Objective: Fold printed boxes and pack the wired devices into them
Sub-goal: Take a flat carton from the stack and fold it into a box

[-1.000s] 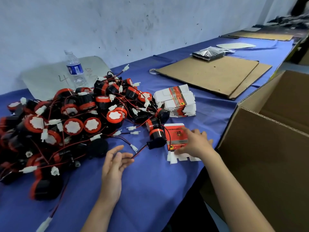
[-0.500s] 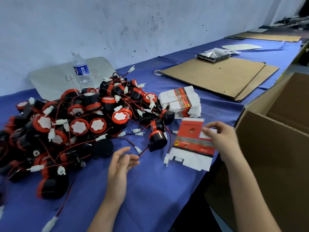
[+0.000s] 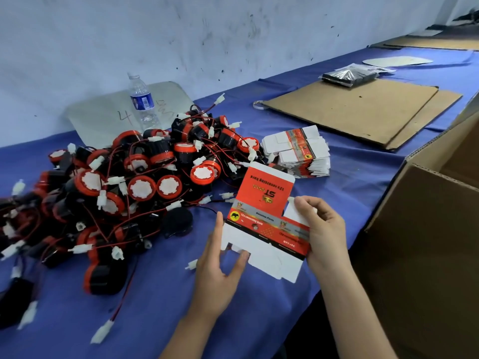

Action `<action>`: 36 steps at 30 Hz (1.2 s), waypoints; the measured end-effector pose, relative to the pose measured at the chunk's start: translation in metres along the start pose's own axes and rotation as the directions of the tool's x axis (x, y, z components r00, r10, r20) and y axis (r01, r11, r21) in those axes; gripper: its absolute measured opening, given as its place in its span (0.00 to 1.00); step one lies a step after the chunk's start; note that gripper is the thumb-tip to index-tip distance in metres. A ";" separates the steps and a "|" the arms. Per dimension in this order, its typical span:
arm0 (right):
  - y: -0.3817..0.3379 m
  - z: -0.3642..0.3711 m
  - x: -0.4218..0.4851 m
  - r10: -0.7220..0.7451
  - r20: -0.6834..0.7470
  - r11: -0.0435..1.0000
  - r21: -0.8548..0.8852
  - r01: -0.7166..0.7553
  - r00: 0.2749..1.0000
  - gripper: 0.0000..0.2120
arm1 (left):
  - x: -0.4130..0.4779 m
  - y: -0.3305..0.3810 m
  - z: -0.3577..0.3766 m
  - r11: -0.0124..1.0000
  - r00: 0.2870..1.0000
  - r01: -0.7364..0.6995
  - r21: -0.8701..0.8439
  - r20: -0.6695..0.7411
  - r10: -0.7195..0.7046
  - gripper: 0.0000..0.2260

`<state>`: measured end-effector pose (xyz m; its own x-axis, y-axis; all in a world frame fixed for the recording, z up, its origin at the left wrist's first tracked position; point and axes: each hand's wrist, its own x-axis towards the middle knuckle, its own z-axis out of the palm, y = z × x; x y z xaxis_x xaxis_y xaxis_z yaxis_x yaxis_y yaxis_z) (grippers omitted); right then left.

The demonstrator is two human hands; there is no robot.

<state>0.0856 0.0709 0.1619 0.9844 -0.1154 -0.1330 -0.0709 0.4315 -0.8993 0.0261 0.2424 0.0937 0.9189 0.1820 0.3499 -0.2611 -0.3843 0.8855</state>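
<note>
from my remote seat i see one flat, unfolded printed box (image 3: pixel 264 221) held up off the blue counter (image 3: pixel 129 320), slightly tilted, its red face toward me and its white flaps hanging along the lower edge. it sits right between the two hands. the left hand (image 3: pixel 220 270) grasps its lower left corner, with the thumb on a white bottom flap and a finger running up the left edge. the right hand (image 3: pixel 324 234) grasps the right edge, fingers curled round it and the thumb pressed on a white side tab near the top. both hands are in contact with the box; neither touches anything else. the pile of wired devices (image 3: pixel 134 187), red and black with white connectors, lies on the counter to the left of and beyond the left hand, apart from the box. the stack of flat boxes (image 3: pixel 298 151) rests on the counter just beyond the held box, beside the pile. an open cardboard carton (image 3: pixel 427 242) stands to the right of the right hand. a water bottle (image 3: pixel 141 99) stands upright behind the pile, near the wall.
</note>
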 end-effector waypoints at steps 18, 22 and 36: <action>0.027 0.036 -0.001 0.172 -0.014 0.985 0.002 -0.172 0.985 0.20 | -0.011 0.017 0.012 0.981 0.888 -0.139 -0.138 0.422 0.185 0.33; 0.032 0.031 0.004 0.057 -0.073 0.983 -0.173 -0.069 0.996 0.15 | -0.011 0.031 0.008 0.944 0.949 0.140 -0.299 0.312 -0.042 0.25; 0.036 0.021 -0.014 0.197 0.202 0.974 -0.147 -0.170 0.959 0.10 | 0.007 0.006 -0.001 0.618 0.928 0.366 -0.696 0.221 -0.301 0.32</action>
<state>0.0721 0.1067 0.1398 0.9628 0.1550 -0.2211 -0.2598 0.3087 -0.9150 0.0305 0.2423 0.1020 0.9964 0.0846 -0.0090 -0.0310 0.4594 0.8877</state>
